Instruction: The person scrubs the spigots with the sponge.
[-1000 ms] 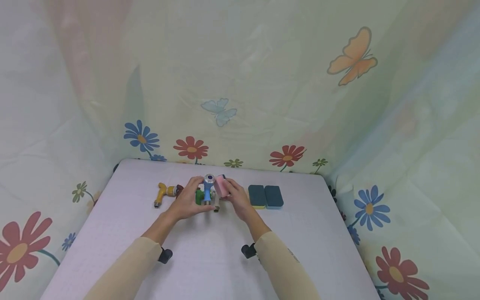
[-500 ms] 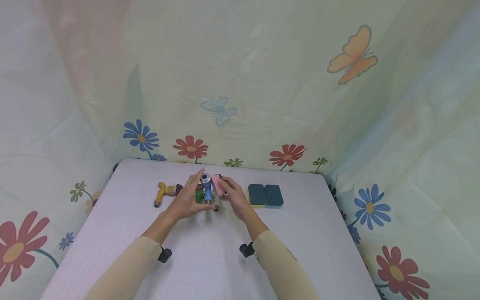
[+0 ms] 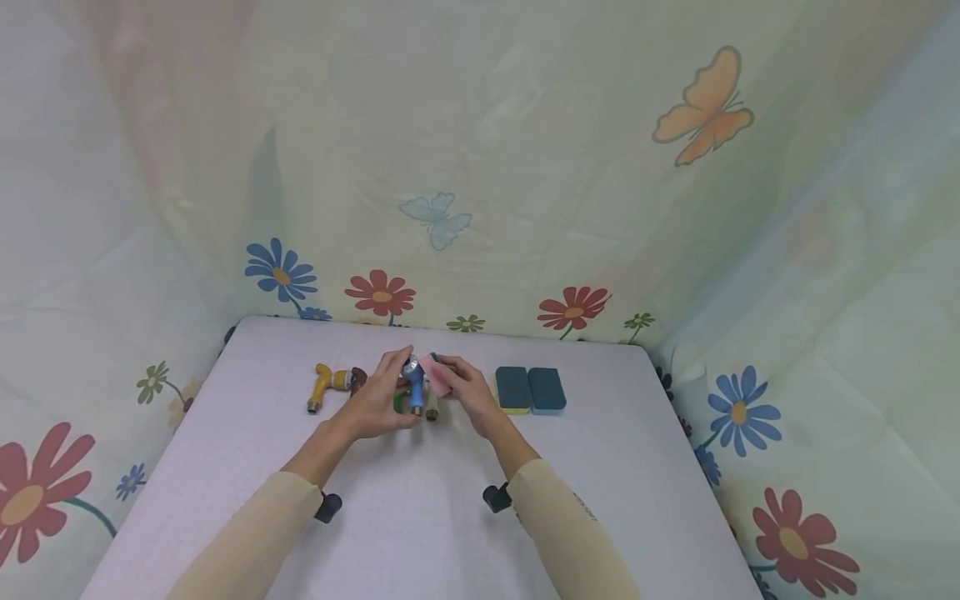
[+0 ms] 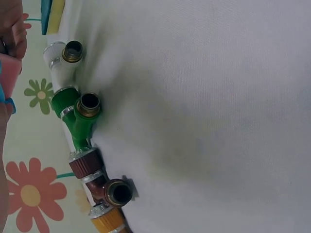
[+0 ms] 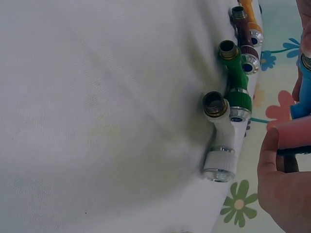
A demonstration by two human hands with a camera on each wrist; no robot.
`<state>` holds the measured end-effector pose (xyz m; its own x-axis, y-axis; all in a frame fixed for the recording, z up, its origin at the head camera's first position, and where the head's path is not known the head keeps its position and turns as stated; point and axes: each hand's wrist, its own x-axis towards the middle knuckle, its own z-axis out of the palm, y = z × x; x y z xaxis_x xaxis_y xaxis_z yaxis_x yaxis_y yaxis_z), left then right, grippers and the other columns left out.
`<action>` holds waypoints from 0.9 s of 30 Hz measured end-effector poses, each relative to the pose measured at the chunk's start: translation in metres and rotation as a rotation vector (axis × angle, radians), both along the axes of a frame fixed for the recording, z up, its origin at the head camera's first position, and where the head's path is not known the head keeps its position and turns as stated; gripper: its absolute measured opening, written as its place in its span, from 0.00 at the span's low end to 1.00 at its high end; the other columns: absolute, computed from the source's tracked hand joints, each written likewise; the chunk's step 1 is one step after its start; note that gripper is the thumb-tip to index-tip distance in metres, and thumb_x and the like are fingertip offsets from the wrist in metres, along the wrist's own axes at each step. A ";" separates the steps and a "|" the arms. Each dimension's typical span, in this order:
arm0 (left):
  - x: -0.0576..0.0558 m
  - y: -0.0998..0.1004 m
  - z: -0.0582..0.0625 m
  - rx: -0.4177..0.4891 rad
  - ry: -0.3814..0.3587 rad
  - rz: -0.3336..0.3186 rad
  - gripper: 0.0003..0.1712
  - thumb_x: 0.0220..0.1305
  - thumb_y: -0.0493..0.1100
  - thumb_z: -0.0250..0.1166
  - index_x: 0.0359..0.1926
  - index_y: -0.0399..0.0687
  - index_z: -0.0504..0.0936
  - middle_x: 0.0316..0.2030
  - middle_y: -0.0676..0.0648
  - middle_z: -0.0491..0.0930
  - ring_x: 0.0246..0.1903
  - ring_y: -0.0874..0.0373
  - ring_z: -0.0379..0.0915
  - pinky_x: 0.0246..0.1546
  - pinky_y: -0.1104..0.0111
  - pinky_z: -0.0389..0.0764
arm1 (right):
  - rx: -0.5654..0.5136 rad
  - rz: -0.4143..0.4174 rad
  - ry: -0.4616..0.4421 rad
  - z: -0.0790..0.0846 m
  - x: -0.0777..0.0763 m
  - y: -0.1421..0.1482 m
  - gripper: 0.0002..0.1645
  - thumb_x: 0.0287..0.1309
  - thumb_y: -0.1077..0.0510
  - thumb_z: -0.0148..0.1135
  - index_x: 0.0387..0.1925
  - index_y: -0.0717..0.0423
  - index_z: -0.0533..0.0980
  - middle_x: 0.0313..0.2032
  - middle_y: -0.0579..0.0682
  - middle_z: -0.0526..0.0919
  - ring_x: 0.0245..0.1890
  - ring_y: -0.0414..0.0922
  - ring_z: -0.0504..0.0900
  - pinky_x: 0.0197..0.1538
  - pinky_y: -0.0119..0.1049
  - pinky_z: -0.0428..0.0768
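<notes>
My left hand [image 3: 371,404] grips a blue hose nozzle [image 3: 416,393], with its silver round head up and threaded end down. In my right hand [image 3: 474,392] is a pink sponge [image 3: 437,375] with a dark scouring side, pinched between thumb and fingers. The sponge's pink face lies against the nozzle just below its head; the right wrist view also shows the sponge [image 5: 294,135] right at the blue body [image 5: 305,94]. Below the hands, a white nozzle [image 5: 223,131] and a green nozzle [image 5: 237,80] rest on the table, partly hidden in the head view.
A dark red nozzle [image 4: 96,177] and a yellow nozzle [image 3: 322,387] continue the row to the left. Right of my hands, two dark-topped sponges [image 3: 513,388] lie side by side on the white-covered table [image 3: 600,483]. A flowered curtain [image 3: 480,167] hangs behind.
The pink sponge has shifted left against the blue nozzle and turned to a more slanted angle. The nozzle's head has tilted slightly left; both hands keep their holds.
</notes>
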<state>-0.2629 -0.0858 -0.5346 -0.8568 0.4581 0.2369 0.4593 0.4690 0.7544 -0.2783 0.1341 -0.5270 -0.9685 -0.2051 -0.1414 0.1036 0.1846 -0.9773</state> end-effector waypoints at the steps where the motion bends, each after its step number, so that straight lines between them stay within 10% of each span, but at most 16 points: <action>1: 0.000 0.000 0.000 0.003 -0.005 -0.002 0.69 0.51 0.40 0.83 0.84 0.55 0.46 0.74 0.41 0.55 0.70 0.40 0.70 0.66 0.51 0.78 | 0.001 0.000 -0.002 -0.001 0.000 0.001 0.32 0.71 0.36 0.61 0.69 0.45 0.75 0.62 0.51 0.81 0.53 0.45 0.79 0.56 0.36 0.82; 13: -0.001 -0.004 0.000 -0.101 0.069 0.065 0.63 0.48 0.52 0.85 0.80 0.55 0.57 0.72 0.45 0.63 0.66 0.46 0.70 0.67 0.44 0.77 | 0.026 0.022 -0.026 -0.001 0.002 0.009 0.33 0.72 0.34 0.59 0.70 0.43 0.74 0.66 0.51 0.78 0.58 0.48 0.77 0.64 0.43 0.81; 27: 0.000 -0.003 0.004 0.127 -0.155 0.109 0.64 0.50 0.57 0.83 0.80 0.57 0.55 0.71 0.42 0.62 0.67 0.38 0.74 0.67 0.41 0.75 | 0.029 -0.091 -0.099 -0.014 -0.005 0.015 0.44 0.66 0.26 0.59 0.72 0.47 0.71 0.68 0.55 0.76 0.62 0.51 0.77 0.67 0.49 0.80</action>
<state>-0.2627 -0.0888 -0.5302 -0.9303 0.3352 0.1486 0.2851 0.4062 0.8682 -0.2831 0.1489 -0.5413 -0.9640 -0.1115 -0.2415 0.2166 0.1981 -0.9559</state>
